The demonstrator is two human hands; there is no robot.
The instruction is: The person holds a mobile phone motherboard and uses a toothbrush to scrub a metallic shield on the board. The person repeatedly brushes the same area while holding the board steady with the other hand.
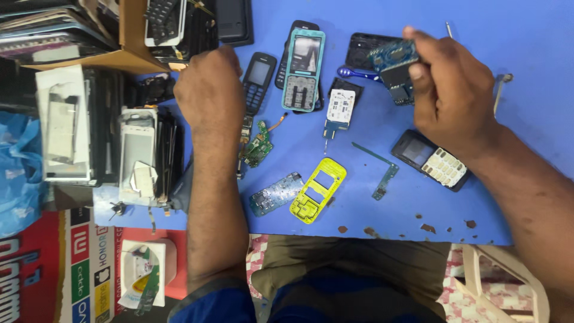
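**Circuit board held above a surface strewn with phone parts**

A blue circuit board (393, 55) was gripped in the right hand (451, 90) over the blue surface (526, 42). The left hand (209, 90) was closed in a fist beside a small black phone (258, 81). A teal-framed phone (303, 70), a yellow phone frame (318, 190) and a black phone with pale keys (431, 160) were laid out nearby.

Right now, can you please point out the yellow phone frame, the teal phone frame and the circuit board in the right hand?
yellow phone frame (317, 190): head view, on its lower keypad section.
teal phone frame (303, 70): head view, on its middle.
circuit board (391, 57): head view, on the blue face above the right hand (451, 90).
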